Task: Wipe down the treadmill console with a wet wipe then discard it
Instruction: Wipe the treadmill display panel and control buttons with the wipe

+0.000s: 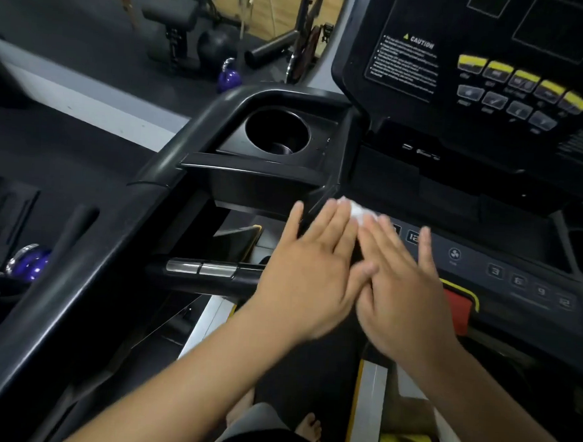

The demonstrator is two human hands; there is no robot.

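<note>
A black treadmill console (pixel 503 272) fills the right half of the view, with a lower key strip and an upright panel (pixel 494 62) carrying yellow buttons. A small white wet wipe (pixel 357 211) lies on the left end of the lower strip, mostly covered by fingers. My left hand (pixel 309 276) lies flat, fingers spread, its fingertips on the wipe. My right hand (pixel 403 287) lies flat beside it, blurred, fingers also over the wipe. The two hands touch at the thumbs.
A round cup holder (pixel 277 132) sits in the console's left wing. A handrail (pixel 77 277) runs down the left, with a sensor grip bar (pixel 199 269) below the hands. A red safety key (pixel 458 307) sits right of my right hand. Purple kettlebells and a bench stand on the floor.
</note>
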